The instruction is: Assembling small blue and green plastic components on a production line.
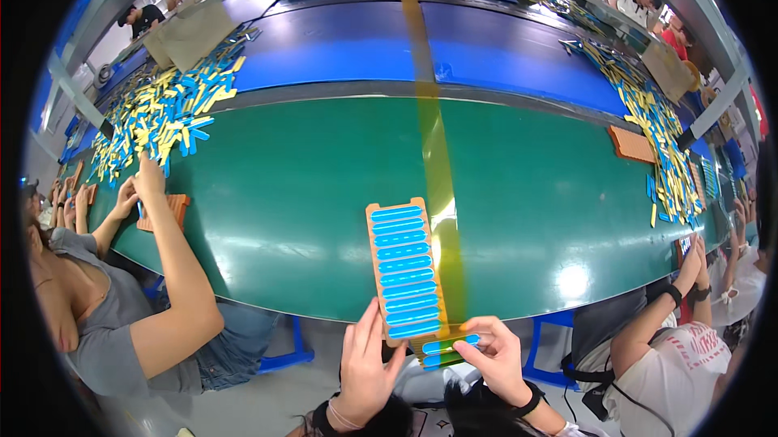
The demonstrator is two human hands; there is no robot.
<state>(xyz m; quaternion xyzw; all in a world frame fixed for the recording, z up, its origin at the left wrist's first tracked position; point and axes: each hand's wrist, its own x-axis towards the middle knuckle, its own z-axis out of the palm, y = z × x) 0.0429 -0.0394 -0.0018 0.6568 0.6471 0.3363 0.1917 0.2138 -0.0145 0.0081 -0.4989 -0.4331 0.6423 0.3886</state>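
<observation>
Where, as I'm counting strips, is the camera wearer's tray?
In the head view, the tray is just below centre over the green table, left of the yellow tape, beside the left hand.

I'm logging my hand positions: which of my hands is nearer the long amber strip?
Right. The right hand is at the lower end of the amber strip; the left hand is farther left, by the orange tray.

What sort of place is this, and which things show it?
Probably a factory assembly workshop: people work by hand along a green worktable, with heaps of loose blue and yellow strips and an orange tray holding blue strips.
</observation>
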